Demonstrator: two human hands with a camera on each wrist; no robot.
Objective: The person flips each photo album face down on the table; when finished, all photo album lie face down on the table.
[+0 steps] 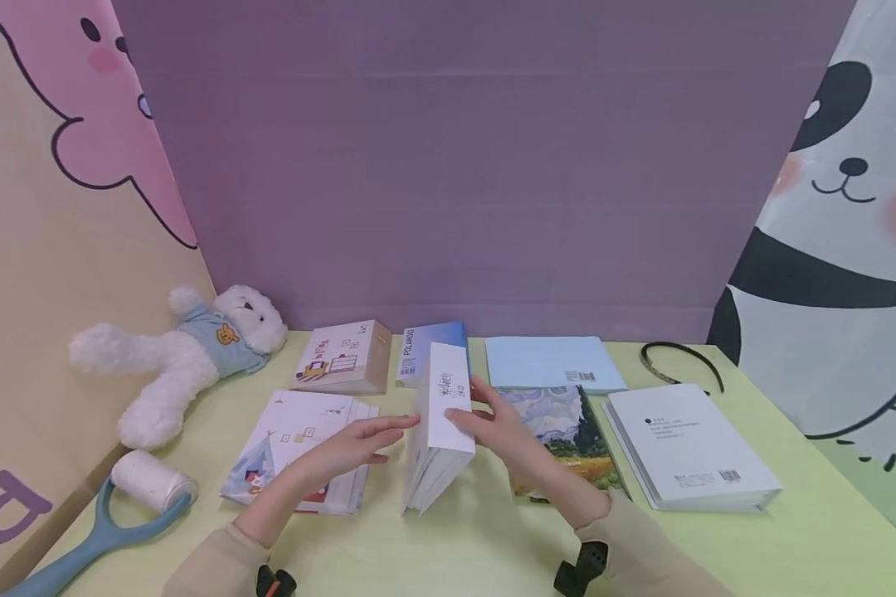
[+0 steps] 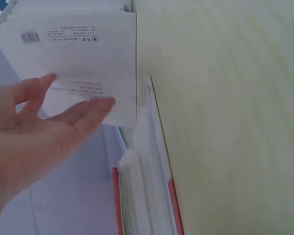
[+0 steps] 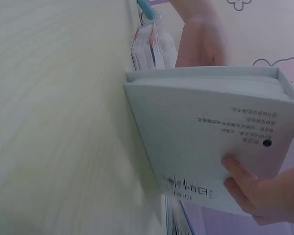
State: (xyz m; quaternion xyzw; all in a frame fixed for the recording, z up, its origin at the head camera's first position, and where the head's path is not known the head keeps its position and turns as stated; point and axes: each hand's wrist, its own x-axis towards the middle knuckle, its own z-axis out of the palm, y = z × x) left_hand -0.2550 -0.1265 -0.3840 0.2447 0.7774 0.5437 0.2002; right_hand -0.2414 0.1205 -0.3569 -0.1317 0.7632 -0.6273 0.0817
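Observation:
A thick white photo album (image 1: 450, 406) stands upright on its edge at the middle of the table, its lettered spine facing me. My right hand (image 1: 504, 431) grips it by the spine side, thumb on the spine and fingers against the right cover, as the right wrist view shows on the album's printed cover (image 3: 201, 127). From the other side, my left hand (image 1: 358, 448) reaches in with extended fingers. Its fingertips (image 2: 107, 104) are right at the back cover (image 2: 88, 63) with the barcode. Below my left forearm lies a white album with a tent picture (image 1: 291, 435).
Behind stand a white-and-beige album (image 1: 339, 356) and a blue Polaroid book (image 1: 411, 352). On the right lie a light blue book (image 1: 545, 361), a landscape-painting book (image 1: 560, 423), another white album (image 1: 690, 448) and a headband (image 1: 690, 348). Left are a plush bear (image 1: 209, 348) and a lint roller (image 1: 142, 506).

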